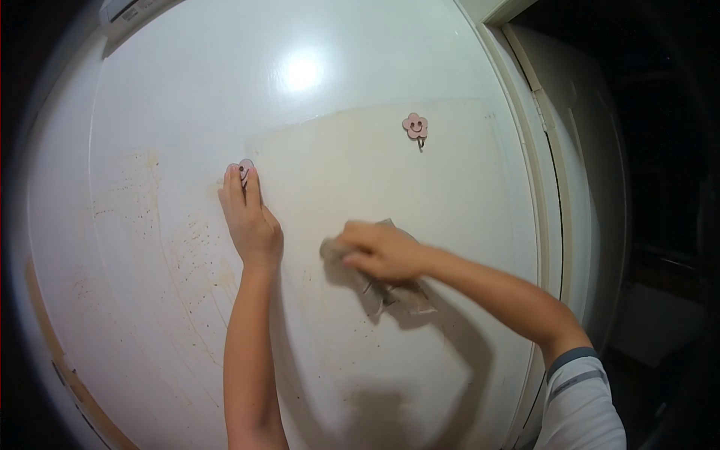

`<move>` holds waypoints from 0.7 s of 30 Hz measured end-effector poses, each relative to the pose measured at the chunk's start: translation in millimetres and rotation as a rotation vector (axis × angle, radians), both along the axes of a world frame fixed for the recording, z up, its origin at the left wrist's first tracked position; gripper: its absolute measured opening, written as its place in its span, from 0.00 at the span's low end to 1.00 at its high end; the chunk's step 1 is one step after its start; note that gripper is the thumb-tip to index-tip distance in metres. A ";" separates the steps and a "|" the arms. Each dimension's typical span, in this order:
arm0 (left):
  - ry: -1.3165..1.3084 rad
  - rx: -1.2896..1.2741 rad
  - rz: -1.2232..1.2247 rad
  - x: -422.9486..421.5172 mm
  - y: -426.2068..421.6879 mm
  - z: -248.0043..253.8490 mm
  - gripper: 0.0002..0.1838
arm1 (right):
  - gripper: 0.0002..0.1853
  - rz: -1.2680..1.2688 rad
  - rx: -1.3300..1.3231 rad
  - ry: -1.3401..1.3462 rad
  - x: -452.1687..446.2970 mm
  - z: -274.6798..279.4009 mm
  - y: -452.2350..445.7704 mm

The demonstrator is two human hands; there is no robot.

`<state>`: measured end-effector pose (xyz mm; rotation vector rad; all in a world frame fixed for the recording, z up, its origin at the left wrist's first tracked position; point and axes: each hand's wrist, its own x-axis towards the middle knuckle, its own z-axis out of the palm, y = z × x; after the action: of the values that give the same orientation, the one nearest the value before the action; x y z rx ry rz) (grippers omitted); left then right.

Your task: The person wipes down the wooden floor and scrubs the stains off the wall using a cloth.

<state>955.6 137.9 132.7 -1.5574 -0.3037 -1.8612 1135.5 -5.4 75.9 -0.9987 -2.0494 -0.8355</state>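
Note:
My left hand [253, 225] is raised against the white wall [345, 161]. Its fingers are stretched out and lie over a pink wall hook [246, 168] with a smiling face, hiding part of it. To the right and lower, my right hand [382, 251] is closed around a crumpled grey cloth [409, 298] held against the wall. Some of the cloth sticks out beyond the fingers and hangs below them. A second pink hook [415, 127], shaped like a flower with a smiling face, is fixed higher up on the right.
Brownish specks and drip stains [191, 247] mark the wall's left side. A pale yellowish patch surrounds the flower hook. At the right stand a door frame [529, 150] and an open door [577, 142] beside a dark room. A white fixture [127, 19] juts out at the upper left.

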 end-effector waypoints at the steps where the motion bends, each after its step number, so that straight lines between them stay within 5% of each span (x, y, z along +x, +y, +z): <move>1: -0.001 -0.009 0.006 -0.2 -0.3 0.0 0.24 | 0.13 0.165 -0.214 0.182 9.3 13.4 -8.5; 3: -0.003 -0.016 0.008 0.0 -2.9 -0.3 0.25 | 0.16 0.208 -0.497 0.385 21.5 67.0 -47.8; 10: 0.019 -0.038 -0.050 0.7 -1.5 0.0 0.27 | 0.18 -0.494 0.575 0.238 44.3 154.2 -0.5; 13: 0.006 -0.041 -0.027 0.8 1.2 -0.2 0.29 | 0.19 -0.474 0.796 0.216 16.7 135.8 33.8; 21: -0.008 -0.013 -0.061 0.1 5.9 -0.9 0.28 | 0.16 -0.150 0.627 -0.336 -32.6 -1.4 62.1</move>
<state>955.8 143.7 131.9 -1.5838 -0.2754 -1.9160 1102.9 56.7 74.5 -0.6886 -1.7856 -1.6875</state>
